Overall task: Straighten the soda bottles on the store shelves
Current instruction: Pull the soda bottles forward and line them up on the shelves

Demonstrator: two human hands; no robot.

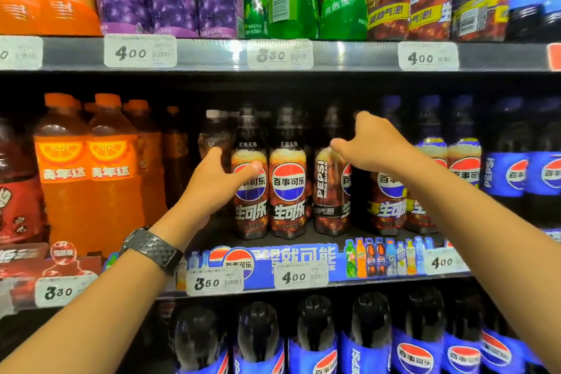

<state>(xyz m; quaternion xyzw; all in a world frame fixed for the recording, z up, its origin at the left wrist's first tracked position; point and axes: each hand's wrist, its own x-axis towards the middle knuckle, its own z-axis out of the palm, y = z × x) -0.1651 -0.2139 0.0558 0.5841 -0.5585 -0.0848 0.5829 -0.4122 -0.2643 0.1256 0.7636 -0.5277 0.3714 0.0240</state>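
Dark Pepsi zero-sugar bottles stand in a row on the middle shelf. My left hand grips the leftmost front bottle, thumb across its logo and fingers round its left side. The second bottle faces forward. The third bottle is turned, showing its side text. My right hand holds that bottle at the shoulder, thumb on its front; the fingers reach behind and are partly hidden. Under my right wrist stands another Pepsi bottle.
Orange soda bottles fill the shelf to the left, blue-label Pepsi bottles the right. The upper shelf edge with price tags hangs above. More blue Pepsi bottles stand on the shelf below.
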